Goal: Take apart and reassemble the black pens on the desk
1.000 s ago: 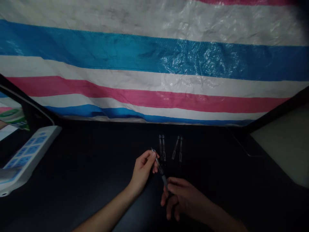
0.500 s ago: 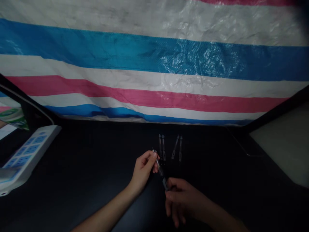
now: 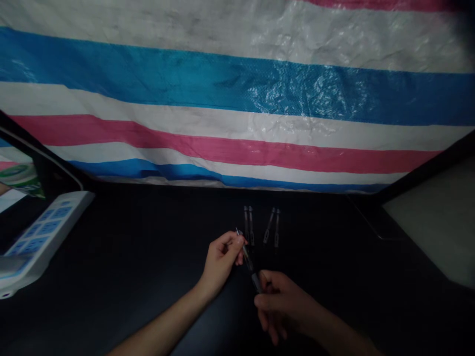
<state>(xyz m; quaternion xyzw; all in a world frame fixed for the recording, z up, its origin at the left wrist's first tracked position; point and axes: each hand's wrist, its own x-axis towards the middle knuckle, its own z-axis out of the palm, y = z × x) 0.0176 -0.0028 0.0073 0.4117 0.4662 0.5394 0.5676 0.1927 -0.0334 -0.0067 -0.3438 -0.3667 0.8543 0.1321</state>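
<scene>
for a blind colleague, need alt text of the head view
Left hand and right hand hold a slim pen near opposite ends over a black table. Four similar pens lie beyond, before a striped sheet; a power strip sits left.

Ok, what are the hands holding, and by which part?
A pen: the left hand pinches it near its thin-tipped far end, the right hand holds its near end.

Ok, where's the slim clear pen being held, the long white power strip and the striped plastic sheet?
Slim clear pen (image 3: 248, 260): head view, on the barrel.
Long white power strip (image 3: 46, 228): head view, on the blue socket face.
Striped plastic sheet (image 3: 230, 86): head view, on the wide blue stripe.
</scene>
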